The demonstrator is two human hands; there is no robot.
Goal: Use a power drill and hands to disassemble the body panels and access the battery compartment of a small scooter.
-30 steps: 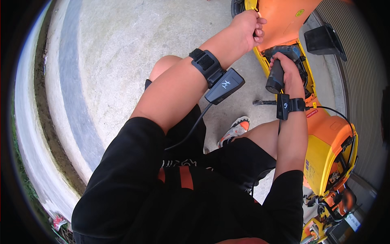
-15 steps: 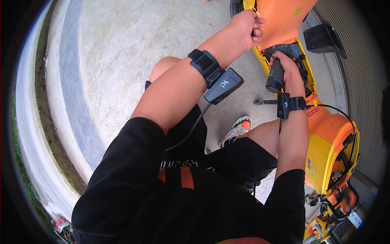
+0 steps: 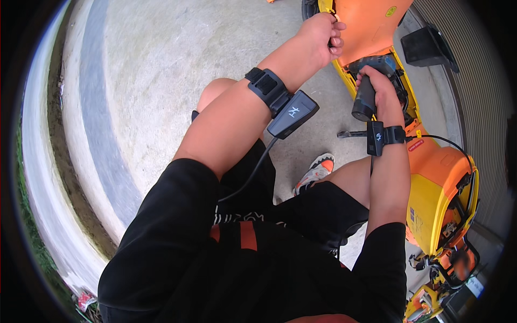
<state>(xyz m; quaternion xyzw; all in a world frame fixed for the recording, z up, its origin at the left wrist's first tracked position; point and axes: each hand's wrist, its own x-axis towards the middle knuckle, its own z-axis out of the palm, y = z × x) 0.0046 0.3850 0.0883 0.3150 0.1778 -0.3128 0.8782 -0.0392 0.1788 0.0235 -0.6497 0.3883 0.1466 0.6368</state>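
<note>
The left hand (image 3: 318, 35) is curled in a fist against the edge of the orange panel (image 3: 371, 24) of an orange-and-yellow scooter (image 3: 439, 188). Just right of it, the right hand (image 3: 379, 86) is wrapped tight around the dark grip of a power drill (image 3: 369, 89). The grip's long axis runs roughly up and down in view, butt toward the person, head against the scooter's body.

Two bare hands (image 3: 318, 37), two black strapped wrist devices (image 3: 269, 89), one dark power drill (image 3: 366, 97), one orange-and-yellow scooter (image 3: 436, 188), one shoe (image 3: 318, 169).
</note>
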